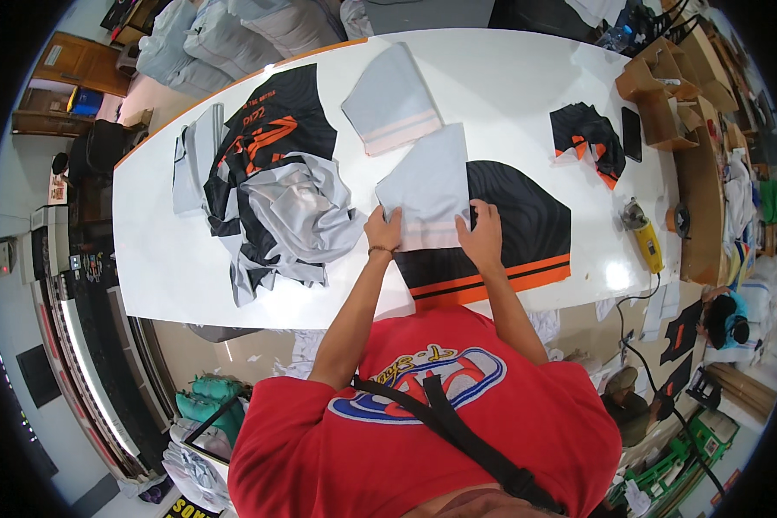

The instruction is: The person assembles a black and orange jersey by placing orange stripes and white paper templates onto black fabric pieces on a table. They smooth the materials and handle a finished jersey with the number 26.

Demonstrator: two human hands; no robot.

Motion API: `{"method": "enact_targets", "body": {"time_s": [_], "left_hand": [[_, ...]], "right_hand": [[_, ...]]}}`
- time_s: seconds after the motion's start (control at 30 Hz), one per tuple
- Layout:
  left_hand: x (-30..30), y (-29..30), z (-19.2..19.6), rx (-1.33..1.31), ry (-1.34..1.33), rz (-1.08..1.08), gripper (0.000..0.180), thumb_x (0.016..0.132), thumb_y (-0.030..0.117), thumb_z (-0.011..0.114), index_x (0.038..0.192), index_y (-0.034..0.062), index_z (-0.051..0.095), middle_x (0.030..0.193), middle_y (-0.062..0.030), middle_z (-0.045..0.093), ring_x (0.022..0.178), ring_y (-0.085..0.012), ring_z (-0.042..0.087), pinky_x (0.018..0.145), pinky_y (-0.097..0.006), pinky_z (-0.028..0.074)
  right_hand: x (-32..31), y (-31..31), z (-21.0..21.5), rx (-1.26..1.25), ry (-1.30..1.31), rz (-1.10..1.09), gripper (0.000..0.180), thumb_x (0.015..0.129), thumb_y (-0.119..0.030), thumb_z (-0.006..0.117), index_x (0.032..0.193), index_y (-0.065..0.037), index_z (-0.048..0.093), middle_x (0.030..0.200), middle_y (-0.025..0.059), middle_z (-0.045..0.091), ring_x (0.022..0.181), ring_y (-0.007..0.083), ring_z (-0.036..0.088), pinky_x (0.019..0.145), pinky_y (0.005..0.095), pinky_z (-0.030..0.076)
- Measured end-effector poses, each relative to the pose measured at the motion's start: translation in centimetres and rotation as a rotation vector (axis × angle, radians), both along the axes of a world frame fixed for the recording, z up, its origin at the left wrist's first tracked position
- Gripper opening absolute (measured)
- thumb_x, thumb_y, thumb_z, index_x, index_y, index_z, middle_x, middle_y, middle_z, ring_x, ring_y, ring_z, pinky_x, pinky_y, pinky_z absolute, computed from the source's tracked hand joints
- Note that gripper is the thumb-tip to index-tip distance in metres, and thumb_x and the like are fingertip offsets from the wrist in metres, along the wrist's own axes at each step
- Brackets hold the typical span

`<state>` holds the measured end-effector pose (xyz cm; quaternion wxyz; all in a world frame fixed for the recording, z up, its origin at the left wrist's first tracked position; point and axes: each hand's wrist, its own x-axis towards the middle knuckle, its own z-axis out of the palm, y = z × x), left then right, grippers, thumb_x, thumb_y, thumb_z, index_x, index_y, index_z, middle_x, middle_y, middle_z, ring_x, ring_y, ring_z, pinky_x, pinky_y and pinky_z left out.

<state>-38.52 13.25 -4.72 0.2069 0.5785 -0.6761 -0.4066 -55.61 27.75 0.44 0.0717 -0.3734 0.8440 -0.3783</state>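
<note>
Both hands are at a pale grey fabric piece with a faint pink band near its lower edge [430,177], lying on a white, smooth-topped table [168,276] in front of the person. The left hand [385,231] rests at the piece's lower left edge, thumb and forefinger slightly parted. The right hand [484,233] is at the lower right edge, thumb and forefinger spread. Whether either hand pinches the cloth cannot be told.

The grey piece partly covers a black patterned fabric panel with orange stripes along its lower edge [527,207]; the panel shows to the right of it and below it. A second pale grey fabric piece with a pinkish band [393,95] lies just beyond.

Left side of table: a crumpled heap of silvery grey and black fabric [298,207], adjoining a black fabric panel with orange markings [298,108].

Right side: a small bunched black-and-orange cloth [589,138], a black rectangular phone [632,134] just beside it, and a yellow-bodied corded power tool [644,237] nearer the person.
</note>
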Motion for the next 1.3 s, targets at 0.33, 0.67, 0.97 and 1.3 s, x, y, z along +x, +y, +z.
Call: {"method": "enact_targets", "body": {"time_s": [0.33,0.67,0.97,1.3], "left_hand": [[0.6,0.5,3.8,-0.433,-0.265,-0.153,0.04,0.076,0.028,0.076,0.103,0.0007,0.065,0.102,-0.0207,0.062,0.099,-0.0389,0.06,0.087,-0.045,0.05],[-1.5,3.6,7.0,1.542,0.945,0.149,0.054,0.092,0.048,0.064,0.123,0.0043,0.056,0.127,-0.0167,0.062,0.119,-0.0265,0.059,0.088,-0.039,0.054],[-3.4,-4.7,11.0,0.78,1.297,0.46,0.03,0.091,0.02,0.069,0.115,0.004,0.062,0.107,-0.0086,0.068,0.101,-0.0242,0.067,0.083,-0.038,0.056],[-7.2,-19.0,19.6,0.257,1.261,0.203,0.022,0.09,0.008,0.072,0.107,-0.0037,0.068,0.103,-0.0105,0.071,0.089,-0.0163,0.069,0.075,-0.029,0.055]], "right_hand": [[-1.2,-1.6,1.2,0.537,-0.351,0.037,0.037,0.082,-0.027,0.077,0.1,-0.001,0.059,0.082,0.0118,0.069,0.076,0.0283,0.068,0.07,0.0404,0.052],[1.0,-5.1,3.5,-0.432,-1.136,0.118,0.013,0.092,-0.009,0.069,0.09,-0.003,0.057,0.08,0.003,0.064,0.068,0.0066,0.059,0.057,0.0223,0.045],[-2.6,-10.1,13.4,-0.488,-1.249,0.157,0.015,0.094,-0.013,0.069,0.099,-0.004,0.057,0.087,0.0071,0.067,0.07,0.0123,0.065,0.055,0.0293,0.055],[-9.8,-24.1,18.1,-0.598,-1.025,0.419,0.024,0.093,-0.019,0.071,0.101,0.0,0.058,0.086,0.0099,0.068,0.072,0.0133,0.063,0.058,0.0298,0.053]]}}
